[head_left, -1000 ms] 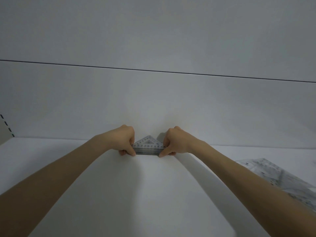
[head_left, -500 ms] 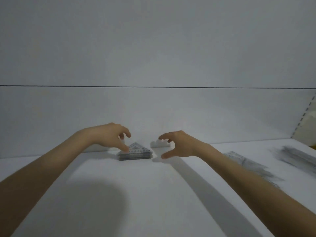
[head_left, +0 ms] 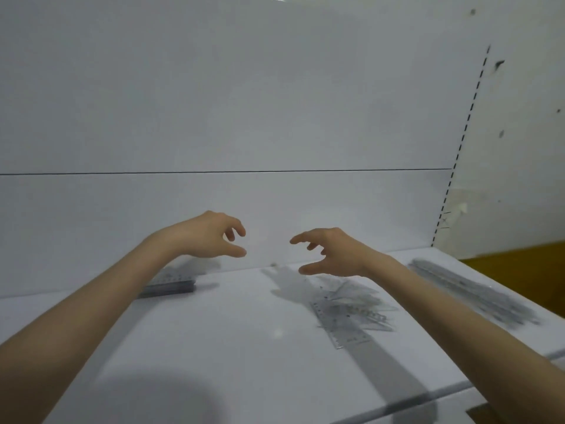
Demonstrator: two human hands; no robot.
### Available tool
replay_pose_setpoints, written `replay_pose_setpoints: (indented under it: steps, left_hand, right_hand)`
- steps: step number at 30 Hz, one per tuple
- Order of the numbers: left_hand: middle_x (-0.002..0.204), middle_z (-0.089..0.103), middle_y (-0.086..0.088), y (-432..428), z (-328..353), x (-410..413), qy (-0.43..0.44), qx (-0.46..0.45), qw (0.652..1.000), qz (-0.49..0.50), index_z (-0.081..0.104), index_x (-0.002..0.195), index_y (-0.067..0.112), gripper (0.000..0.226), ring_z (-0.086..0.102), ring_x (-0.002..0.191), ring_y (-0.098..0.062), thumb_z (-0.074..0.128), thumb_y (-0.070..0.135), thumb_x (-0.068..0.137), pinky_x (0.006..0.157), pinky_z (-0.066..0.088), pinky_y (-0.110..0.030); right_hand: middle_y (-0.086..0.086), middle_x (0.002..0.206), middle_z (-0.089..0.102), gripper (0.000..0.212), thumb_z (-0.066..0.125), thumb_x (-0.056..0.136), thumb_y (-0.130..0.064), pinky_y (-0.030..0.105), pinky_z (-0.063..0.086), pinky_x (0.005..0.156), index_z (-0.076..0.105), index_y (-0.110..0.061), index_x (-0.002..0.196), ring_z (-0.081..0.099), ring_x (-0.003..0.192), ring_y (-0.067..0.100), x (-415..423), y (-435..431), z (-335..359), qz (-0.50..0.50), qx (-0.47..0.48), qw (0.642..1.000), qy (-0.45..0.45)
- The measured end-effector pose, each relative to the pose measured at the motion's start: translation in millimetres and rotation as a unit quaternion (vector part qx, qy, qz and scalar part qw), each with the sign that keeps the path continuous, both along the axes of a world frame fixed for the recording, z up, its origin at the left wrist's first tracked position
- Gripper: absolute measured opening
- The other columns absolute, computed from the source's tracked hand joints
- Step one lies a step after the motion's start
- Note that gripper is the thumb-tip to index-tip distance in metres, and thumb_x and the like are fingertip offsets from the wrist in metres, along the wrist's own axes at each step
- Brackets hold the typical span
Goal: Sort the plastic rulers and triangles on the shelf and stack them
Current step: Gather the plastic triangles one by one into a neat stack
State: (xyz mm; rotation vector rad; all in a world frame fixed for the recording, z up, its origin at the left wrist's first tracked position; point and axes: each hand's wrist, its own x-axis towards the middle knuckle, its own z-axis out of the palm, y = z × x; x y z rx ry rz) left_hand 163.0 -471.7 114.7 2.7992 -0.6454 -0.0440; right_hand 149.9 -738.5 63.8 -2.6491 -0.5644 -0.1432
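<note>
1. The stacked triangles [head_left: 171,284] lie on the shelf [head_left: 244,347] at the left, close to the back panel and partly hidden by the left forearm. The stack's near long edge runs left to right, roughly along the back panel. Which way its tip points cannot be told through the blur.
2. A loose pile of triangles [head_left: 357,296] lies right of centre, under and just beyond the right wrist, with corners fanning out towards the right.
3. A clear ruler [head_left: 342,328] lies at the near side of that pile. Its long axis slants from far left to near right.
4. A row of long rulers [head_left: 464,289], blurred, lies at the shelf's right end, its long axis also running from far left to near right.
5. The left hand [head_left: 211,237] hovers above the shelf, its fingers [head_left: 238,223] released, loosely curled and grasping nothing.
6. The right hand [head_left: 330,252] hovers facing it, well apart, its fingers [head_left: 301,239] likewise released and empty.
7. The shelf is white, and the arms cast grey shadows on it.
8. The white back panel [head_left: 244,102] has a thin dark horizontal seam.
9. A slotted upright [head_left: 467,117] edges the panel on the right, with a marked white wall [head_left: 526,117] beyond it.
</note>
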Motion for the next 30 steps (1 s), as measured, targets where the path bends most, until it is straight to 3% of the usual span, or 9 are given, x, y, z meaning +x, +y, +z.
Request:
replay_pose_setpoints:
  steps: [13, 19, 22, 25, 30]
  left_hand:
    - [0.106, 0.058, 0.007, -154.3, -37.3, -17.3, 0.016, -0.040, 0.999, 0.028, 0.060, 0.115, 0.026, 0.034, 0.059, 0.095, -0.011, 0.065, 0.039, 0.085, 0.088, 0.047, -0.028]
    - [0.111, 0.062, 0.005, -170.5, -61.9, -15.6, 0.028, -0.073, 0.996, 0.032, 0.063, 0.111, 0.024, 0.024, 0.059, 0.101, -0.009, 0.063, 0.031, 0.088, 0.085, 0.045, -0.023]
    - [0.115, 0.062, 0.006, -174.6, -80.7, -12.6, 0.026, -0.080, 0.996, 0.036, 0.065, 0.111, 0.022, 0.021, 0.056, 0.104, -0.009, 0.058, 0.026, 0.091, 0.081, 0.039, -0.020]
    - [0.114, 0.063, 0.004, -178.3, -97.8, -9.4, 0.019, -0.094, 0.994, 0.050, 0.068, 0.109, 0.017, 0.022, 0.056, 0.104, -0.010, 0.054, 0.020, 0.093, 0.085, 0.041, -0.022]
    - [0.110, 0.064, 0.005, -189.6, -121.1, -5.3, 0.016, -0.143, 0.989, 0.037, 0.071, 0.104, 0.015, 0.023, 0.056, 0.094, -0.003, 0.060, 0.030, 0.090, 0.082, 0.044, -0.020]
  right_hand:
    - [-0.009, 0.127, 0.057, 0.043, 0.067, 0.086, -0.034, 0.033, 0.049, 0.093, 0.056, -0.031, 0.127, 0.053, 0.106, 0.004, 7.7, -165.4, -6.8, 0.032, -0.022, 0.999, -0.001]
    - [-0.006, 0.121, 0.064, 0.029, 0.059, 0.093, -0.032, 0.031, 0.047, 0.095, 0.065, -0.024, 0.120, 0.057, 0.112, 0.009, 24.7, -171.3, -40.0, 0.052, -0.040, 0.997, 0.033]
    - [-0.003, 0.128, 0.061, 0.043, 0.056, 0.093, -0.043, 0.028, 0.044, 0.095, 0.058, -0.021, 0.129, 0.056, 0.115, 0.013, 32.1, -160.0, -56.9, 0.055, -0.071, 0.994, 0.059]
    - [0.002, 0.130, 0.059, 0.054, 0.057, 0.090, -0.050, 0.036, 0.044, 0.098, 0.051, -0.024, 0.137, 0.054, 0.117, 0.018, 39.7, -149.8, -71.3, 0.056, -0.102, 0.989, 0.091]
    - [-0.001, 0.116, 0.068, 0.041, 0.063, 0.087, -0.048, 0.031, 0.048, 0.090, 0.064, -0.029, 0.124, 0.062, 0.102, 0.013, 38.7, -146.3, -82.1, 0.069, -0.071, 0.994, 0.054]
